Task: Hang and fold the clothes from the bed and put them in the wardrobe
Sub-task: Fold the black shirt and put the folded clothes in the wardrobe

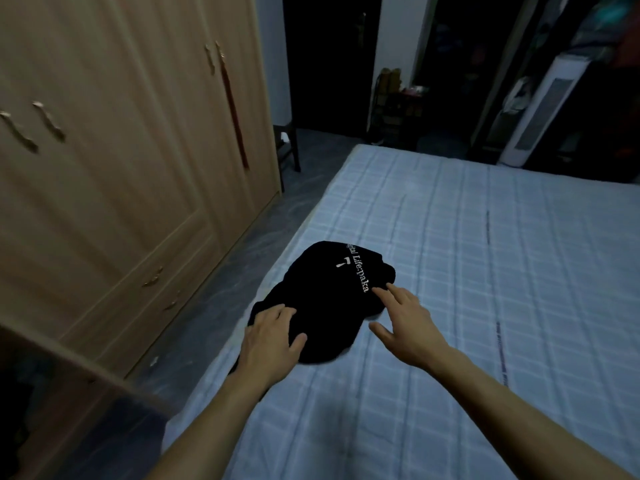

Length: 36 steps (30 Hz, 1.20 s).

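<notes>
The black garment (329, 299) lies bunched in a loose heap near the left edge of the bed (485, 271), directly in front of my hands, with white lettering showing on its upper face. Nearest me, my left hand (270, 336) rests flat on the heap's near-left corner, fingers relaxed and spread over the cloth, not pinching anything that I can see. My right hand (405, 323) reaches in from the right with fingers straight and spread; its fingertips (379, 291) are at the garment's right edge, just by the end of the lettering, while its palm hovers over bare sheet. So the left hand is on the cloth and the right is only at its rim.

The heap runs longest from near-left to far-right, and most of it lies beyond and between the two hands. I judge the next move needs both hands to take hold of the edges and spread it out flat before folding.

Further off, across a strip of floor on the left, stands the wardrobe (121, 150), its doors closed in this view.
</notes>
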Each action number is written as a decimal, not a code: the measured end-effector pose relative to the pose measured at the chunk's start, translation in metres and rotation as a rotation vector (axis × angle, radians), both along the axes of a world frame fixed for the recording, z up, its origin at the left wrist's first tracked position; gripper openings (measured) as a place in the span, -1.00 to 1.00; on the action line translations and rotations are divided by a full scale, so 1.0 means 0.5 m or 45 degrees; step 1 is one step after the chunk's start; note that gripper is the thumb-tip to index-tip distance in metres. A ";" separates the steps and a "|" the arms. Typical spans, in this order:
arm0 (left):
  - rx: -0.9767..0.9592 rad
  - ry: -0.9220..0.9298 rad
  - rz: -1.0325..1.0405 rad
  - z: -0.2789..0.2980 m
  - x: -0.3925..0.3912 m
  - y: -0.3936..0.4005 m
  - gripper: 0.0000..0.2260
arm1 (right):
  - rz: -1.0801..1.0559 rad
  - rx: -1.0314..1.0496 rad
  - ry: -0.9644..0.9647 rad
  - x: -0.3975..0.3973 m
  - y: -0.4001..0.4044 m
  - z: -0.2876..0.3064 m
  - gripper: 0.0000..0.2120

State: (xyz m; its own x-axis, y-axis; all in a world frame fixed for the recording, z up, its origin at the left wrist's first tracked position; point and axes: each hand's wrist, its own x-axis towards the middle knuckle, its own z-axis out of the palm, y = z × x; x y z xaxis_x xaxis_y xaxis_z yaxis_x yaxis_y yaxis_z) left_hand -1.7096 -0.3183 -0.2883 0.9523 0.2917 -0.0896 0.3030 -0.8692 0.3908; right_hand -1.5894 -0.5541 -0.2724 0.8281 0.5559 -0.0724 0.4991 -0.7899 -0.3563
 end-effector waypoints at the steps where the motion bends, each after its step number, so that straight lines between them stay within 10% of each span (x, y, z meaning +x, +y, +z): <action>1: -0.016 0.009 -0.024 -0.011 0.026 0.018 -0.57 | -0.026 -0.008 0.011 0.017 0.016 -0.006 -0.36; 36: -0.025 0.308 -0.529 -0.379 0.867 -0.027 -0.53 | -0.520 0.138 0.556 0.608 0.025 -0.467 -0.34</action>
State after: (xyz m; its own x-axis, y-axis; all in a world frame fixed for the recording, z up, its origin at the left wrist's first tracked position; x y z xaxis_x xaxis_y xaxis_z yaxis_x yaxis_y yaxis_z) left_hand -1.2763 -0.3319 -0.4777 0.9391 -0.1134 -0.3243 0.0154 -0.9292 0.3694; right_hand -1.2856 -0.5418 -0.5061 0.8826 0.2228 -0.4140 -0.0469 -0.8345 -0.5491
